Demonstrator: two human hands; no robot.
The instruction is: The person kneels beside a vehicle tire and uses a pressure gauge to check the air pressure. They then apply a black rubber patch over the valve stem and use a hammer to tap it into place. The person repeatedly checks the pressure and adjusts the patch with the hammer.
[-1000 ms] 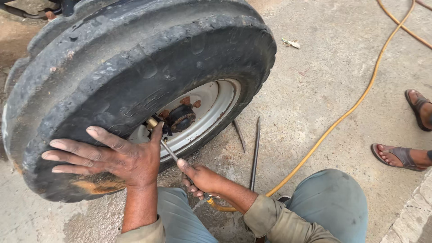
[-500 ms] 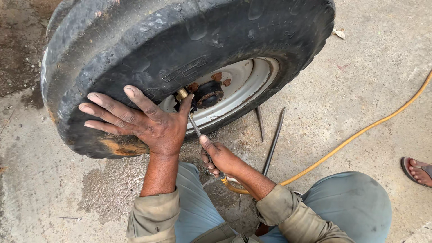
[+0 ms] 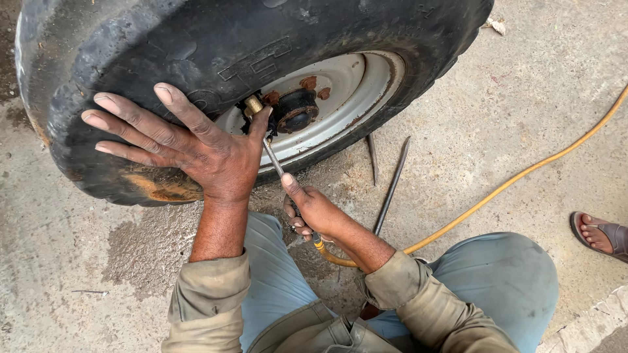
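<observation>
Rubber-black, worn heavy tyre [image 3: 216, 59] on grey steel rim [image 3: 353, 98] | left hand [image 3: 190, 147] flat, fingers spread on sidewall, thumb by brass valve [image 3: 253, 104] | right hand [image 3: 314, 209] closed round thin metal air chuck [image 3: 275, 160], below the left, fed by yellow hose [image 3: 497, 189] | tyre likely stiff, weighty; steady at sidewall

Black tyre [image 3: 196, 39], white rim [image 3: 353, 85], yellow hose [image 3: 523, 176].

There is only one view, from a camera on the person's head. It looks steeply down and a little forward, very near to the tyre [image 3: 196, 59] and the concrete floor [image 3: 523, 117]. The person's own knees fill the lower edge of the view.
</observation>
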